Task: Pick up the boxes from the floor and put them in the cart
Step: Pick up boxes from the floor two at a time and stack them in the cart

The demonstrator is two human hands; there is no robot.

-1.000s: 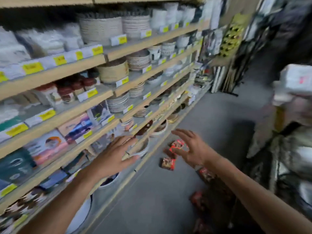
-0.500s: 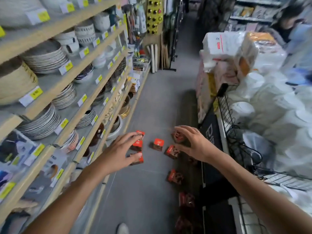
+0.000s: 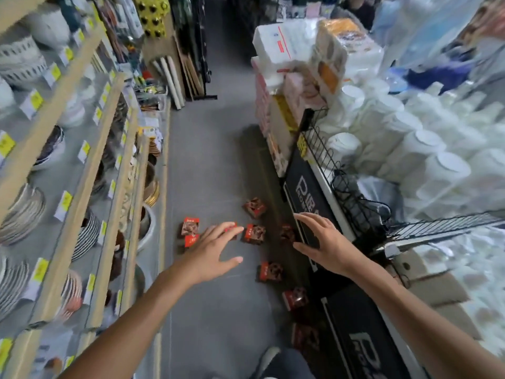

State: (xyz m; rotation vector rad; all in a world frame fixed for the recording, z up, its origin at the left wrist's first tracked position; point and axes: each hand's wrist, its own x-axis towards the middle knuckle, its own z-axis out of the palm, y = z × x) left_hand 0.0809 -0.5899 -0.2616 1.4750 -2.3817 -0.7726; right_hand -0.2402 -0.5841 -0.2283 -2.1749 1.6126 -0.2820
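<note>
Hands first: my left hand [image 3: 211, 248] and right hand [image 3: 323, 243] both hang spread and empty above the boxes [image 3: 254, 233] scattered on the floor [image 3: 207, 170] beneath and ahead of them. I'd start with the box between my palms, pinching its sides rather than scooping. Cart [image 3: 355, 187] sits just off my right hand, its wire edge close; shelving [image 3: 109, 173] crowds my left. Free room runs forward down the aisle, so I'd lift straight, then swing right.

floor [image 3: 207, 170] — matt grey, smooth | shelves [image 3: 82, 149] — pale wood edging | cart [image 3: 328, 165] — black wire metal
</note>
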